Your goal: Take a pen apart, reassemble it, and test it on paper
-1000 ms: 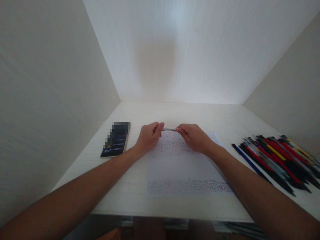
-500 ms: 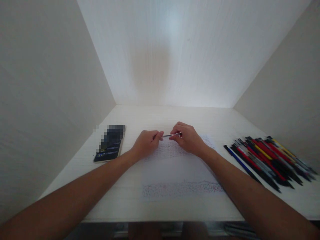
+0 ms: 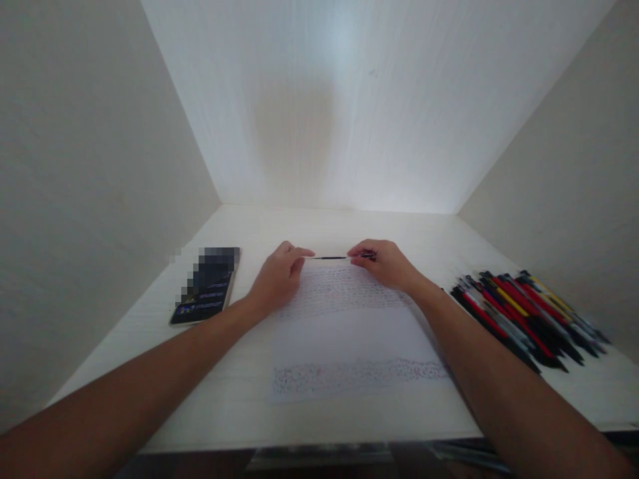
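A thin pen refill [image 3: 330, 257], dark along its middle and pale toward the left, stretches level between my hands just above the top edge of a written sheet of paper [image 3: 349, 339]. My left hand [image 3: 277, 276] pinches its left end between thumb and fingertips. On the other side, my right hand [image 3: 385, 263] is closed around a slim dark pen part [image 3: 368, 255], mostly covered by the fingers. The refill's right end meets the right fingertips; whether it sits inside that part is hidden.
To the left lies a phone [image 3: 212, 293], its upper part pixelated. A heap of red, black, yellow and grey pens [image 3: 524, 309] lies on the right, partly behind my right forearm. Pale walls enclose the white desk [image 3: 224, 412] at the back and sides.
My hands have moved apart, the left one going left, and more of the thin refill shows between them. The view has shifted slightly, and one blue pen is now mostly behind my right forearm.
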Action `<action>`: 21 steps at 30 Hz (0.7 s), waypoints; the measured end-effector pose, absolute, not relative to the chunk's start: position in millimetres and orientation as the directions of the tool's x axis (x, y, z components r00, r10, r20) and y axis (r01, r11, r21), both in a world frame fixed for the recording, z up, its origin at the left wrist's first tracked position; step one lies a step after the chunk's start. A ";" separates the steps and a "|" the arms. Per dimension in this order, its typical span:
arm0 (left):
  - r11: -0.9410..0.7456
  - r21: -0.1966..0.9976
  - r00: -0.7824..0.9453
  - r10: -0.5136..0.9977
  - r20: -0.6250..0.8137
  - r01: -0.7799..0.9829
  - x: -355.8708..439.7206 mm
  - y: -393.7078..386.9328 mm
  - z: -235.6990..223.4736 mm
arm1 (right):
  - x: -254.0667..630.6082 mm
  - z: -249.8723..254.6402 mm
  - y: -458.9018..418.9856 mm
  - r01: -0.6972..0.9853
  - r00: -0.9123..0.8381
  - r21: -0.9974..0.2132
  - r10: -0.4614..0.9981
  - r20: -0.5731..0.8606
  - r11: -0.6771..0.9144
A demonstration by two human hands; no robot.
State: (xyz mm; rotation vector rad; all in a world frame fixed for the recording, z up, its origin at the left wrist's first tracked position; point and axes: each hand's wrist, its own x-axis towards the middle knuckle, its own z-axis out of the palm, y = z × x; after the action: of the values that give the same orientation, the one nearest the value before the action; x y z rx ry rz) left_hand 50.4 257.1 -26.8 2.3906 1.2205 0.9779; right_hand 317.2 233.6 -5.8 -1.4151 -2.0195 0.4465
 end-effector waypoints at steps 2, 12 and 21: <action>-0.580 0.521 0.406 0.813 0.418 0.626 49.7 258.3 -28.0 | 319.4 -8.5 235.4 0.720 -0.244 -0.597 0.934 0.259 0.354; -0.553 0.432 0.423 0.830 0.364 0.713 45.0 261.9 -31.9 | 337.9 -5.6 241.4 0.552 -0.084 -0.786 0.957 0.278 0.277; -0.510 0.269 0.399 0.837 0.375 0.817 43.7 262.2 -28.7 | 391.9 -0.5 239.6 0.660 -0.033 -0.732 0.979 0.200 0.172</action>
State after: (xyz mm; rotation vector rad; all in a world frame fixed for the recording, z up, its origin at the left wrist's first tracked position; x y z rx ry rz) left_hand 43.7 262.2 -28.7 2.5919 1.5334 0.7333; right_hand 391.9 239.6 -0.5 -1.5584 -1.7657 0.5931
